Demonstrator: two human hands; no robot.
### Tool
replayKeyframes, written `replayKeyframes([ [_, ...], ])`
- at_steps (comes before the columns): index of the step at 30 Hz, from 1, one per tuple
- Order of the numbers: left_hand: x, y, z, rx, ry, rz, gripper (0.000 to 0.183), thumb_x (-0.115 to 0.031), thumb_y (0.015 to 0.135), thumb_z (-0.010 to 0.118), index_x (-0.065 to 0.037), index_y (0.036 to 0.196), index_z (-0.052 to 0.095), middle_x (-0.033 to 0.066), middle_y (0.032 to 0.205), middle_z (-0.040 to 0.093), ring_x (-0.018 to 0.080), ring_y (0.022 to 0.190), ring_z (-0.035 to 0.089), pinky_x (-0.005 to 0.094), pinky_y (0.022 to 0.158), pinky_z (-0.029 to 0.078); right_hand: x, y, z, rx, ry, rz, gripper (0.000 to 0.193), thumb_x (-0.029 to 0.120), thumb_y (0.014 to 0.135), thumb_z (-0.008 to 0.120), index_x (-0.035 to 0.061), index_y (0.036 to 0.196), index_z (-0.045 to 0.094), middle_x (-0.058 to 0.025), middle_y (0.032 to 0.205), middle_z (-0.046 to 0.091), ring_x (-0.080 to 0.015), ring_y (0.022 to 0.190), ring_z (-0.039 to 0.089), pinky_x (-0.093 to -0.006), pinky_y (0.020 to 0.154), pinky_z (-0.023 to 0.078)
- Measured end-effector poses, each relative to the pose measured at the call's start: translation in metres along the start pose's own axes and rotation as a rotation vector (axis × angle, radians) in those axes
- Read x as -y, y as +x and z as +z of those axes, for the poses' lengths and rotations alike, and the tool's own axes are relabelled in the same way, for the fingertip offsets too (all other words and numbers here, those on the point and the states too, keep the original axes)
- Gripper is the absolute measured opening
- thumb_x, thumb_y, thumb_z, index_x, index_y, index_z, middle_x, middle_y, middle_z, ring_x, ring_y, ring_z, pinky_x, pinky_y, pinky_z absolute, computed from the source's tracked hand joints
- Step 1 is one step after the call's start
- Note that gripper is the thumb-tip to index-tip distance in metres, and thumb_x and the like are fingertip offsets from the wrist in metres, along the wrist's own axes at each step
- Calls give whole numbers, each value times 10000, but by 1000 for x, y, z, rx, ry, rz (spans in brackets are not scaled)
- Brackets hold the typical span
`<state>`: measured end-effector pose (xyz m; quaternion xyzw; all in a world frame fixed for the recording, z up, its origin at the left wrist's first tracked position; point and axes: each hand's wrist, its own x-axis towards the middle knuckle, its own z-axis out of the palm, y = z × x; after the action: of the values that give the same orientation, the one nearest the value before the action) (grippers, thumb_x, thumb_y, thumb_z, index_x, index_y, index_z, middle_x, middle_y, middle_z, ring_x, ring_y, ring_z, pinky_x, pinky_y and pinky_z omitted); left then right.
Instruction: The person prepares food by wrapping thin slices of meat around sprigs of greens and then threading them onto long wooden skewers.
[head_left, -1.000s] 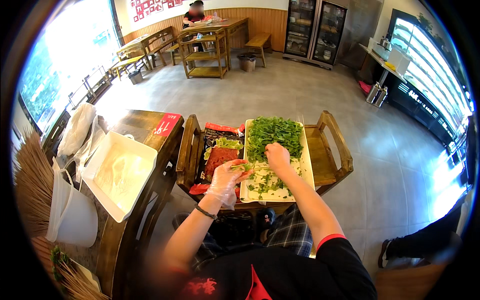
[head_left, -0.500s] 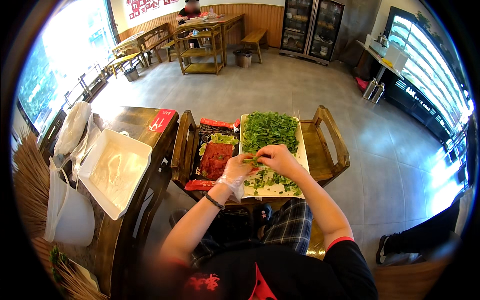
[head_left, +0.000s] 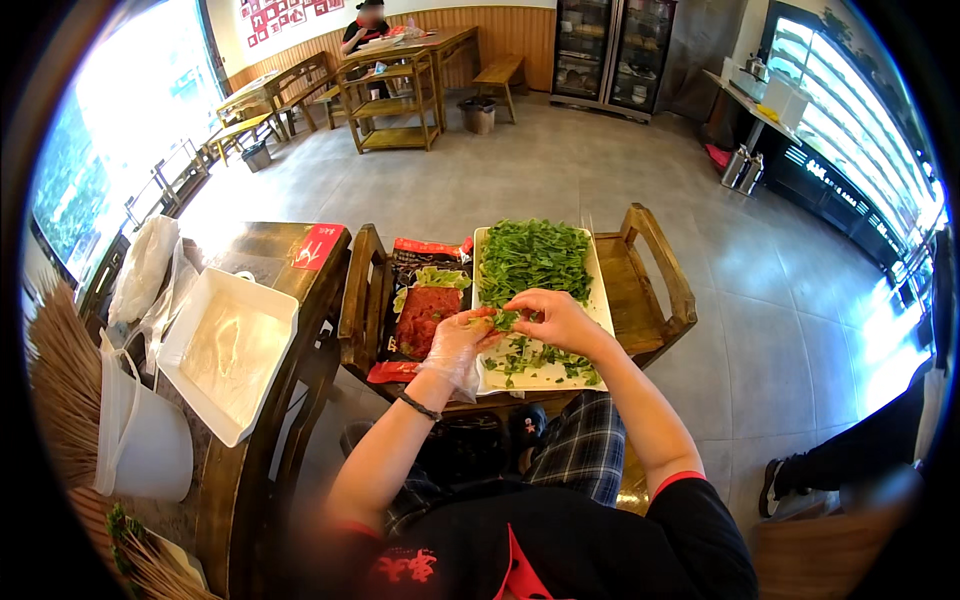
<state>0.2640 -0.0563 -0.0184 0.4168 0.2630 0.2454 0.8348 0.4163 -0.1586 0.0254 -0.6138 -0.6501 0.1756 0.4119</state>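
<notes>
Both hands meet over the near half of a white tray that rests on a wooden chair in front of the person. The left hand, in a thin clear glove, and the bare right hand are close together, fingertips pinched on a small bunch of greens held between them just above the tray. A thick heap of the same leaves fills the far half of the tray, and loose scraps lie scattered on the near half. Just left of the tray lies a red bag, opened flat, with a few pale leaves on its far end. Further left is a wooden table bearing a white tub, with a white bucket near it and bundles of skewers at the far left edge.
</notes>
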Motion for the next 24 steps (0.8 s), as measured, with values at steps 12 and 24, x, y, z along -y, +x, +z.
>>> replayKeyframes([
  [12,-4,-3,7,-61,137,-13,216,-4,852,485,57,1060,487,94,914,573,172,817,597,258,754,515,2,-8,10,-139,-85,51,163,90,731,606,17,877,615,-127,754,609,-271,685,591,-326,614,471],
  [24,5,-10,1,37,164,13,220,-38,857,514,55,1055,490,55,878,547,163,847,587,250,795,498,-2,-1,21,37,-20,-129,200,30,731,518,7,897,628,-140,889,606,-294,742,592,-350,665,476],
])
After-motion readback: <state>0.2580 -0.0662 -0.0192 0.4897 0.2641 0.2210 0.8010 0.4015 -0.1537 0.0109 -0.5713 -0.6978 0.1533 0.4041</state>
